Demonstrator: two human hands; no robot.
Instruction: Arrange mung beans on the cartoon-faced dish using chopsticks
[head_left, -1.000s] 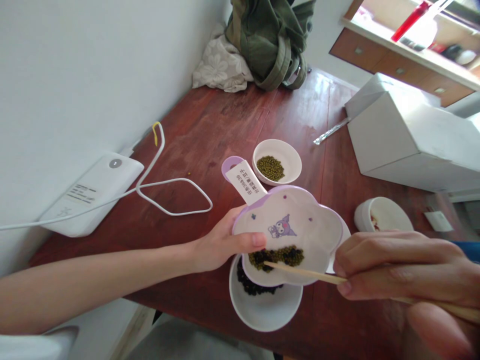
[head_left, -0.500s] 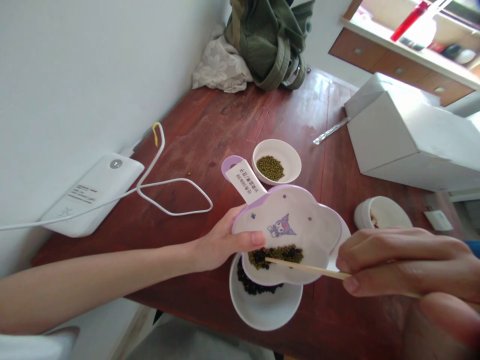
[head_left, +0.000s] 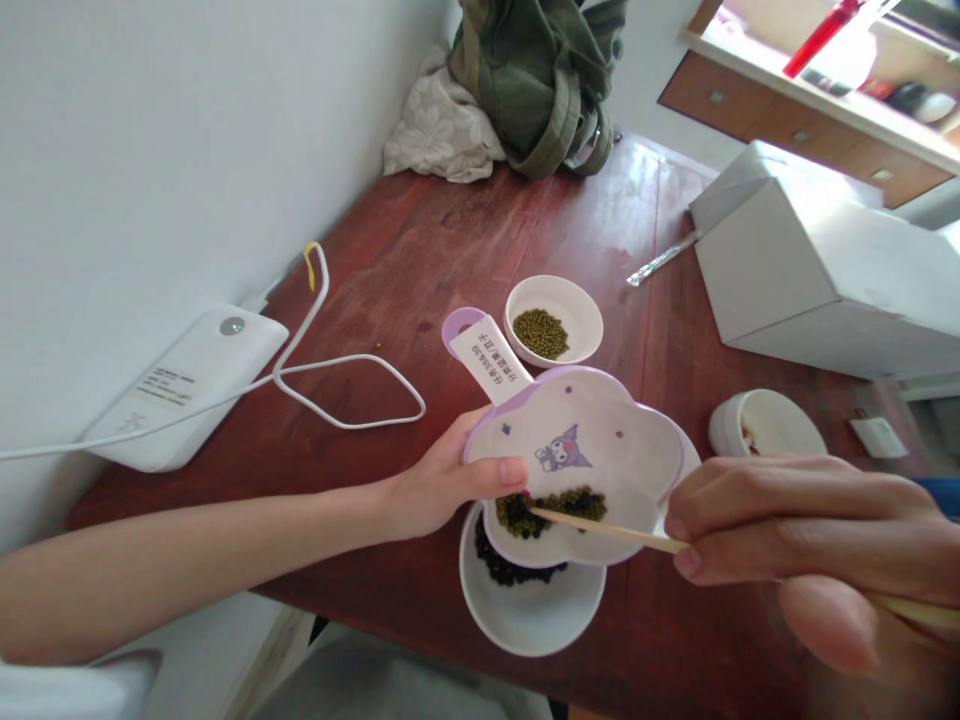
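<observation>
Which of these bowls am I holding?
The purple-rimmed flower-shaped bowl, in your left hand; the round white bowls stand on the table.

I see the left hand (head_left: 442, 485) gripping a flower-shaped, purple-rimmed white bowl (head_left: 630, 450), partly hiding a round white bowl (head_left: 536, 625) of black beans (head_left: 506, 572) from me. The right hand (head_left: 810, 525) holds a thin pale wooden stick (head_left: 615, 530), its tip in mixed green and black beans (head_left: 577, 507). Beyond, a small round cream-white bowl (head_left: 581, 320) holds green beans (head_left: 541, 334).
</observation>
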